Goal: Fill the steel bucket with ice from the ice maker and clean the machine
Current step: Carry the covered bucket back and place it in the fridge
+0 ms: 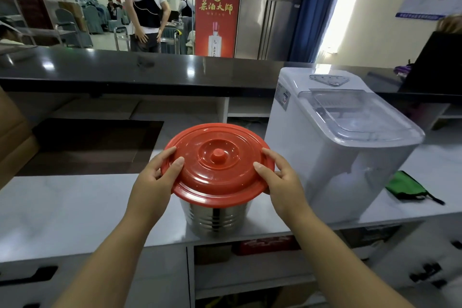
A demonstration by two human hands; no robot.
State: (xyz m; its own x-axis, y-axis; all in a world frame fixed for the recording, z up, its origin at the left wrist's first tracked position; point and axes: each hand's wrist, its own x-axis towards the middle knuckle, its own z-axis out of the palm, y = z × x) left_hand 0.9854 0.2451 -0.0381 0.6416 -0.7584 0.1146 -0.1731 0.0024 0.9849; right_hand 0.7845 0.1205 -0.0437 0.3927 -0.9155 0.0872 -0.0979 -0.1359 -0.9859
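A round red plastic lid (217,164) sits over the steel bucket (215,219), which stands on the white counter in the middle of the head view. My left hand (156,177) grips the lid's left rim, thumb on top. My right hand (277,177) grips its right rim the same way. The lid hides the bucket's inside. Just to the right stands the white ice maker (332,142) with its clear lid shut.
A green cloth (405,189) lies on the white counter (75,207) right of the ice maker. A dark recessed panel (95,145) is at the left. A black raised bar top (150,67) runs behind. Drawers and open shelves sit below. People stand beyond the bar.
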